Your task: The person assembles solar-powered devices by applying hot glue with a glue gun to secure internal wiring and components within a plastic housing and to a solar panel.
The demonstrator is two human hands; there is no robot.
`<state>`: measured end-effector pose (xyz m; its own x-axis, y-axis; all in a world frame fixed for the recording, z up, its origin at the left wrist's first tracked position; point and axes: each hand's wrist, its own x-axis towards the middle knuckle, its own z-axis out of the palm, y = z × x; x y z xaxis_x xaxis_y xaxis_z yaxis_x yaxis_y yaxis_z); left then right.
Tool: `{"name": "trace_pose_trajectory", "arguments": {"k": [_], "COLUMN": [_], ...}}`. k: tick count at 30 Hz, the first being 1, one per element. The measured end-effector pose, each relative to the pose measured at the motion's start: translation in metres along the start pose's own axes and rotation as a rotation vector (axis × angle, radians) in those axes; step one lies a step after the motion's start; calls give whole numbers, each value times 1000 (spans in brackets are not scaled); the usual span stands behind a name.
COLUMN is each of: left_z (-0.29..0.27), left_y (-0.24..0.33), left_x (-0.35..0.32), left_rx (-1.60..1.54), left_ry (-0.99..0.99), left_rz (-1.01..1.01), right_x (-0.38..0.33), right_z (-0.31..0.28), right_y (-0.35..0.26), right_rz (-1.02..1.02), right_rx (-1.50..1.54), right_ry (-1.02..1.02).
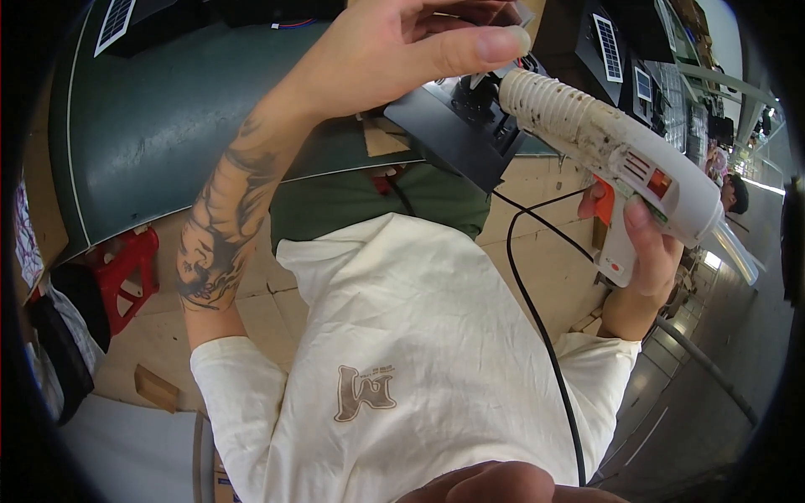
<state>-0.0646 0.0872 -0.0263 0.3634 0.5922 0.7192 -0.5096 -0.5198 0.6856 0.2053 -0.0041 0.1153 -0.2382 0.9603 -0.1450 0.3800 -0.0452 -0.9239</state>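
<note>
In the head view, the right hand (pixel 652 247) is gripping the handle (pixel 619 247) of a white glue gun (pixel 587 121), which is pointing at a black panel (pixel 449 138) overhanging a green table (pixel 168 126). The left hand (pixel 402 50) is hovering above, fingers partly hidden; whether it is holding anything, I cannot tell.
</note>
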Motion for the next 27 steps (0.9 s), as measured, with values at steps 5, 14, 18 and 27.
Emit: {"name": "trace_pose_trajectory", "arguments": {"k": [5, 14, 18, 27], "left_z": [1, 5, 4, 3], "left_y": [-3, -1, 1, 13], "left_x": [0, -1, -5, -8], "left_rx": [-19, -56, -56, 29], "left_ry": [-4, 15, 17, 23], "left_rz": [19, 19, -9, -55], "right_x": [-4, -11, -13, -7], "right_z": [-1, -6, -5, -7], "right_y": [-3, -5, -7, -13], "right_rz": [12, 33, 25, -1], "right_rx": [-30, -87, -68, -87], "right_ry": [4, -27, 7, -101]}}
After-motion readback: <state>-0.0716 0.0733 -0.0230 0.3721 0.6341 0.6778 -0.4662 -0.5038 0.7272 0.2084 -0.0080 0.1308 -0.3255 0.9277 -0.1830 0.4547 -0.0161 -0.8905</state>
